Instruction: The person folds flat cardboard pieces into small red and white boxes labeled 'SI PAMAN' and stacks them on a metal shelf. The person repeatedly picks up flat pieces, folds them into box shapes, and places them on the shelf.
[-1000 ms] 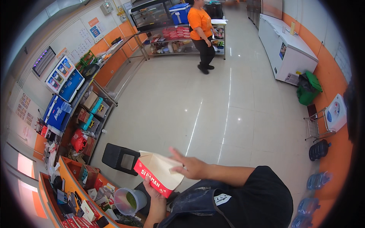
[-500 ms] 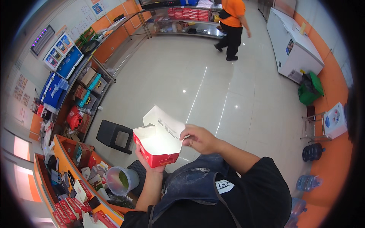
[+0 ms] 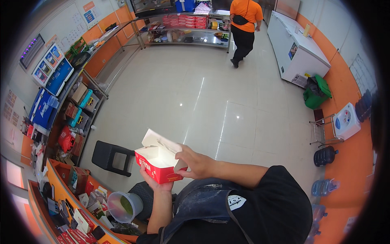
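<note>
A red and white cardboard food box (image 3: 159,173) is held up in front of my body, its white inside showing and its lid (image 3: 156,140) tilted upward on the far side. My left hand (image 3: 156,181) supports the box from below and along its left side. At the box's right end, my right hand (image 3: 191,162) has its thumb and fingers closed on a side flap near the lid's edge. Nothing shows inside the part of the box that I can see.
A black stool (image 3: 111,157) stands to the left, beyond a translucent bucket (image 3: 136,201). An orange counter (image 3: 61,179) with folded red boxes lies lower left. Far off, a person in orange (image 3: 243,30) stands between steel shelving (image 3: 183,42) and a white chest freezer (image 3: 302,57).
My right hand has moved down from the lid's edge to the box's right end, and the lid leans further inward. The person in orange has turned and walked farther away.
</note>
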Demonstrator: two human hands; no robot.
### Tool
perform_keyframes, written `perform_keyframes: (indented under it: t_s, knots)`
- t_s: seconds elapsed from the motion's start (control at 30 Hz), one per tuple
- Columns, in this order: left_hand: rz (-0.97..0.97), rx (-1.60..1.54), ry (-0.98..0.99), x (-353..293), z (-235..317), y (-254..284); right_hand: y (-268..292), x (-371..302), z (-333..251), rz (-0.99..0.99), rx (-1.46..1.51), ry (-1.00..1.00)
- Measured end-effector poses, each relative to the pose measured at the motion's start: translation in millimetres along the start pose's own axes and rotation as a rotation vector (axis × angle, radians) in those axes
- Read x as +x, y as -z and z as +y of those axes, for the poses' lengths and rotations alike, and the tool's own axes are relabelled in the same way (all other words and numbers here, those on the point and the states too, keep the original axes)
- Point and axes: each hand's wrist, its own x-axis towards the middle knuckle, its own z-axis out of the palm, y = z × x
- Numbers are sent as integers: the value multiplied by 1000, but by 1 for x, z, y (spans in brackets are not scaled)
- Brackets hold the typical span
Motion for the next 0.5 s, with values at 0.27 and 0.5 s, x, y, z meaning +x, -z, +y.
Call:
perform_keyframes:
  t_s: [0.27, 0.5]
  knots:
    - [-96, 26, 41, 7, 8, -13, 3, 9, -1, -42, -60, 228]
    - [-169, 23, 55, 12, 13, -24, -8, 9, 1, -79, 246, 57]
